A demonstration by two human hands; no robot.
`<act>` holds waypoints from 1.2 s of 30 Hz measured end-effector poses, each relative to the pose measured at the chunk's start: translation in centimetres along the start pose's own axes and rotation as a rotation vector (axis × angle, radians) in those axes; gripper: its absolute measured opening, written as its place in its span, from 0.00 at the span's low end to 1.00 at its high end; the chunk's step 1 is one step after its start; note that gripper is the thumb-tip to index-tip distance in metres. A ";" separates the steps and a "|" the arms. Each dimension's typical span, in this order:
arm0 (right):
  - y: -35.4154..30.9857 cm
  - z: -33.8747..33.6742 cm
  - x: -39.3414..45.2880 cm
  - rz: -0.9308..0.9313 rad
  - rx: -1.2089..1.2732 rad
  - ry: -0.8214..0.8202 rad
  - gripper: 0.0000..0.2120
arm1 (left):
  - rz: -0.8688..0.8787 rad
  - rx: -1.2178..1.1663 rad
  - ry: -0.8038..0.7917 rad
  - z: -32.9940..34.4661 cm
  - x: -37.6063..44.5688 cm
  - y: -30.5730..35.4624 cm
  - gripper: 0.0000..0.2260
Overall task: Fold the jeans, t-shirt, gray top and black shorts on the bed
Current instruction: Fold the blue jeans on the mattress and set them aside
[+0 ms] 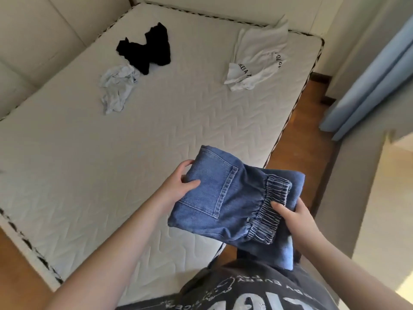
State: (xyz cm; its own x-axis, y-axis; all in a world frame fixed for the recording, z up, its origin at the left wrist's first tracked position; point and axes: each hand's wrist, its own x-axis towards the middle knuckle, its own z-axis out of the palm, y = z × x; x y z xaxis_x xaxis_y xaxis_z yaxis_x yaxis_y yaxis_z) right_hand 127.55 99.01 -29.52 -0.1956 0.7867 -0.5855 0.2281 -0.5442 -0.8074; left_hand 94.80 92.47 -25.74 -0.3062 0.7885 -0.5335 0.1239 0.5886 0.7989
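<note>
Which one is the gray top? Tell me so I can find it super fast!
Look at the big white mattress and go toward its far left part, near the padded headboard. Two crumpled garments lie there touching: the black shorts, and just in front of them the gray top. It is the pale, wrinkly heap, much lighter than the shorts and without the printed letters of the white t-shirt across the bed.

Black lettering on the white t-shirt [259,57], lying far beyond the right hand [295,218]: fragments "KE A T" and "TO" legible, rest hidden in folds. Upside-down print on the dark shirt [257,291] below both hands: "EVERY" readable, remainder unclear.
</note>
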 end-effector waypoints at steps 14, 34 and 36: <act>2.2 12.5 7.6 0.439 0.125 -0.151 0.16 | -0.130 0.450 0.108 -9.5 6.6 -4.3 0.25; 5.3 19.8 18.8 0.608 0.079 -0.086 0.23 | -0.111 0.432 0.246 -12.5 19.6 -8.7 0.20; 5.7 19.7 20.3 0.646 0.074 -0.066 0.22 | -0.121 0.444 0.213 -12.1 21.8 -9.4 0.20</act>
State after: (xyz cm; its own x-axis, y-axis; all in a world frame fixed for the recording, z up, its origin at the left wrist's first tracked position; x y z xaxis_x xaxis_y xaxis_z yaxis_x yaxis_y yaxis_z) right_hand 106.12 106.16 -47.47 -0.0994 0.2760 -0.9560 0.2532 -0.9221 -0.2925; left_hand 75.54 101.98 -41.49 -0.5234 0.6833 -0.5091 0.4512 0.7291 0.5146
